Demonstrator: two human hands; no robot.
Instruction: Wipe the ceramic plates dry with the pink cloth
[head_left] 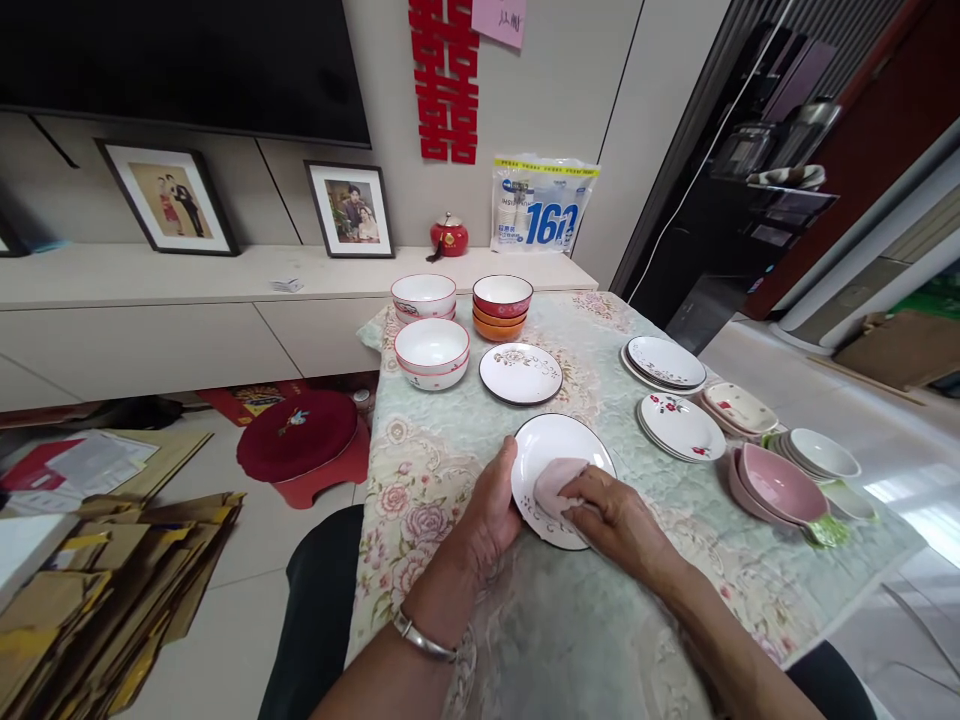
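My left hand (495,500) grips the left edge of a white plate (536,450) with a dark rim and a printed pattern, thumb along the side. The plate is held a little above the tablecloth, tilted toward me. In my right hand (619,515) is a pale pink cloth (559,484), bunched under the fingers and pressed against the plate's face. Just beyond lies another dark-rimmed plate (520,374) with a brown floral print. The fingers of my left hand under the plate are hidden.
Stacked bowls (432,346) and red and orange bowls (501,305) stand at the back. To the right are floral plates (680,425), dark-rimmed plates (666,360), pink bowls (784,483) and white bowls (823,455). A red stool (300,435) and flattened cardboard (120,570) are at left.
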